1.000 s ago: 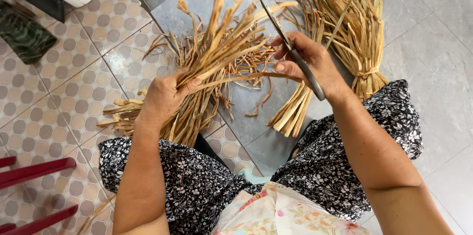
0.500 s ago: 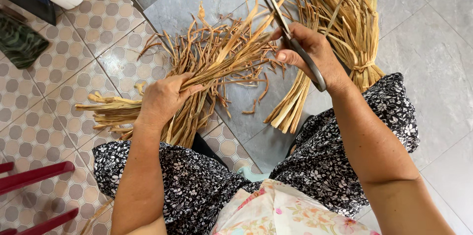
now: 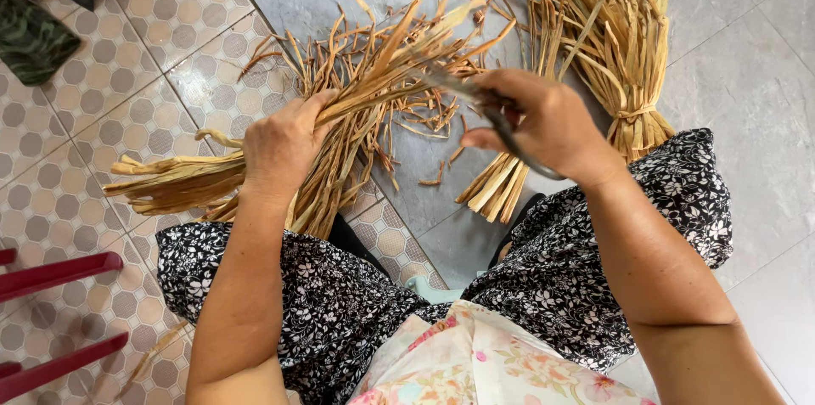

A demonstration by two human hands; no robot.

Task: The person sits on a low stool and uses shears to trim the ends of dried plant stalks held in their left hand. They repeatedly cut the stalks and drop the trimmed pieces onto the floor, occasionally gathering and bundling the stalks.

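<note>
Strip bundle (image 3: 356, 108): dried tan plant strips, gripped mid-length over the person's lap, loose ends fanning up and away across the grey floor tile (image 3: 747, 99).
Left hand (image 3: 284, 146): fist wrapped tight around the strip bundle, thumb side facing the fanned ends; butt ends stick out below the hand toward the left knee.
Right hand (image 3: 548, 120): just right of the strip bundle, fingers curled around the handle of a knife (image 3: 475, 104).
Knife: dark blade, motion-blurred, tip pointing left into the bundle's fanned ends; whether the edge touches the strips cannot be told.
Tied sheaf (image 3: 611, 57): second batch of the same strips, right of the strip bundle, lying on the grey tile, bound with a strip near its lower end, partly behind the right hand.
Scraps (image 3: 437, 176): short curled offcuts on the floor directly below the strip bundle, between the two hands.
Patterned tile (image 3: 127, 108): left of the strip bundle.
Red bars (image 3: 59, 273): low left of the bundle, beside the knee.
Clothing (image 3: 340, 303): black-and-white floral fabric over both knees, below the bundle.
</note>
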